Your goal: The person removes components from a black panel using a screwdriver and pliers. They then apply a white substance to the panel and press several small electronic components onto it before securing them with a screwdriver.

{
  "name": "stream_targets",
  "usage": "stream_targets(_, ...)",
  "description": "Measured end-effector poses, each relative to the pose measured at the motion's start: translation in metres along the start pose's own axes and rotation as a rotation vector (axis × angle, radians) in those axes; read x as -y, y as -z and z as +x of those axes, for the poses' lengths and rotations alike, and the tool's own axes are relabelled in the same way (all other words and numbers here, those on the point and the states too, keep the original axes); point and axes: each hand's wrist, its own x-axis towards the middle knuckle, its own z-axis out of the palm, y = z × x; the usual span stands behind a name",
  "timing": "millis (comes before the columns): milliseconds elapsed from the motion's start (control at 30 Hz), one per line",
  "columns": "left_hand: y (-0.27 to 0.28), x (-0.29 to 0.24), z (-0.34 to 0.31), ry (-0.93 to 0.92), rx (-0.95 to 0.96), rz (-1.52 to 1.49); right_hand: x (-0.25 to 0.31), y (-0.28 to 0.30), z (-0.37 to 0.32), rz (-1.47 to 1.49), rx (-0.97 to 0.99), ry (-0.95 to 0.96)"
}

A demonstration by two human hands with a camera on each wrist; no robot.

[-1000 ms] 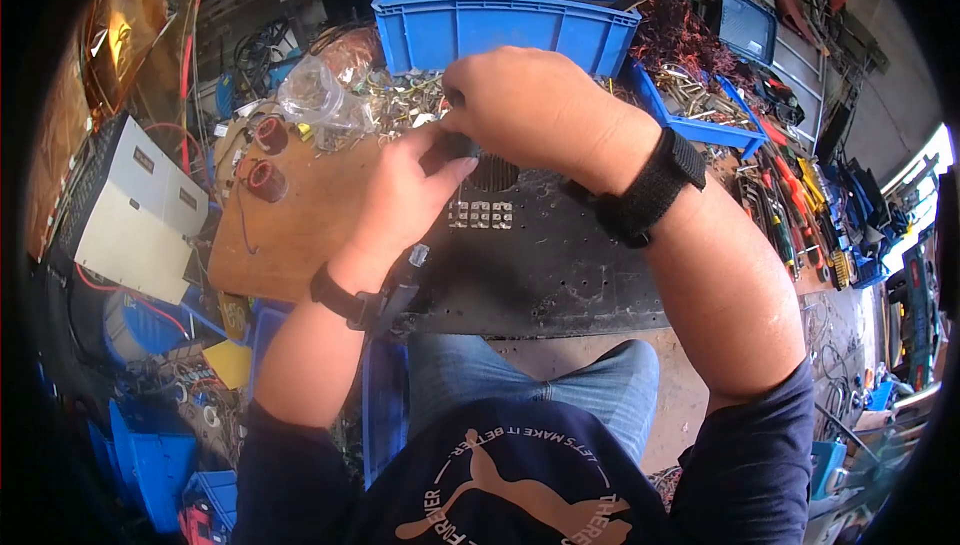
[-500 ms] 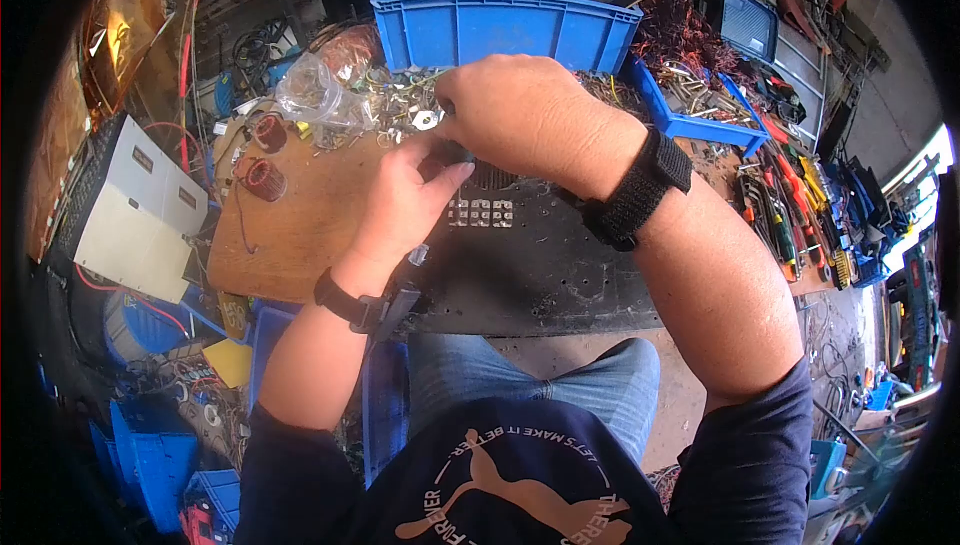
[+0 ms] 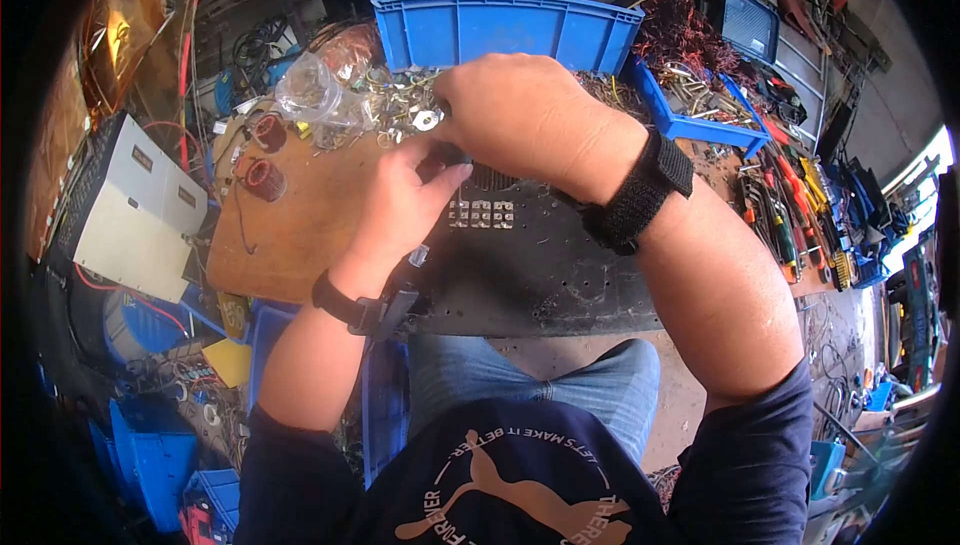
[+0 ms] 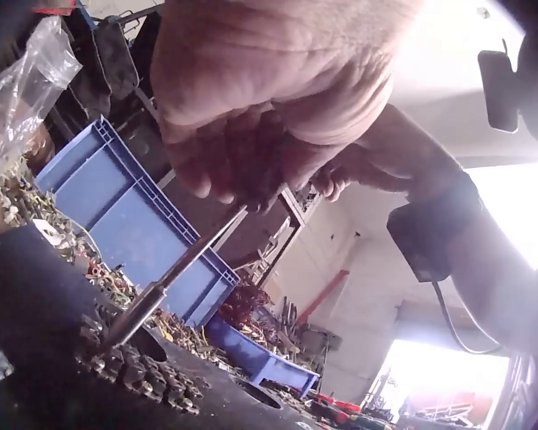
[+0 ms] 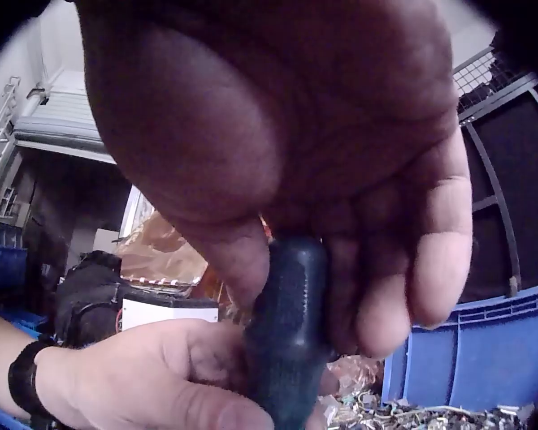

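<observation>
Well, going from the left, a white box (image 3: 140, 210) stands well to the left of the large blue crate (image 3: 505, 37), on my side of it. Between the two, a pair of reddish coils (image 3: 264, 181) sits on the wooden part of the desk (image 3: 300, 235), and a clear plastic bag (image 3: 312, 90) lies nearer the crate, among loose scraps (image 3: 395, 105). My left hand (image 3: 400, 195) is raised in front of the crate's left end, its fingers curled round the lower end of a dark handle (image 5: 291, 331). That handle points upward, and its metal shaft (image 4: 184, 264) slants down over the black plate (image 3: 560, 275) in front of the crate. The tip is down among small metal parts; whether it touches one, I can't tell. Rows of little metal pieces (image 3: 481, 215) lie on that plate, directly on my side of the crate. My right hand (image 3: 545, 115) arches over my left, just before the crate's front wall, and its fingers grip the handle's upper end. To the right of the crate, a small blue tray (image 3: 705, 132) holds more metal bits, and beyond its right side, nearer to me, lies a row of hand tools (image 3: 785, 210).
</observation>
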Motion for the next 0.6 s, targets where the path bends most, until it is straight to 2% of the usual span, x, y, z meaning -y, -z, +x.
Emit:
stream_targets(400, -0.0011, 0.0000, -0.0031, -0.007, -0.030, -0.028, 0.0002, -0.0036, 0.0004, -0.004, -0.014, -0.007)
stream_targets(500, 0.0031, -0.0032, -0.0031, 0.039, 0.048, 0.043, 0.0007, -0.0038, 0.0008, -0.001, -0.014, -0.009)
stream_targets(600, -0.0006, 0.0031, -0.0024, -0.020, -0.030, -0.001, 0.0002, -0.0045, 0.0013, -0.004, -0.015, 0.002)
